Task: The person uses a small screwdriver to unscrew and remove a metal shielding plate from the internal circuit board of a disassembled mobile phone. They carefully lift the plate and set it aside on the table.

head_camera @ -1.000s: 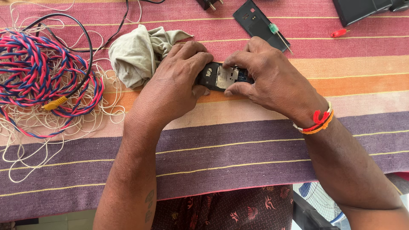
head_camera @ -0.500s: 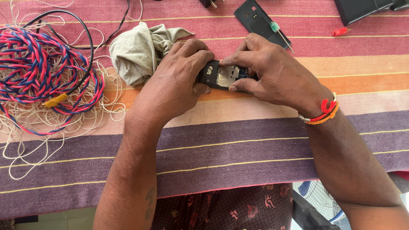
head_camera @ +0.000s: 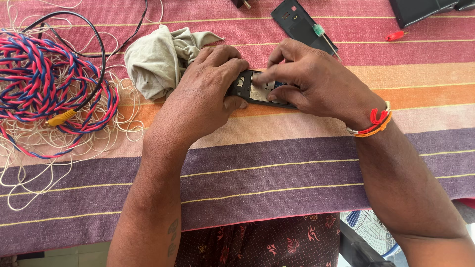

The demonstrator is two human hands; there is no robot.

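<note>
Now, mid-frame, my left hand (head_camera: 200,101) clamps the opened phone (head_camera: 257,91); my right hand (head_camera: 309,84) presses its insides. Next needs fingertip care.

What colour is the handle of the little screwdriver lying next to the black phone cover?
Translucent green, on the small screwdriver beside the black back cover; the head view shows it.

left hand (head_camera: 205,99): laid palm-down, fingers curled over left end of the opened phone (head_camera: 257,91)
right hand (head_camera: 309,84): arched over phone's right end, fingertips (head_camera: 260,78) pressed on its middle
forearms: both angled inward toward phone
</note>
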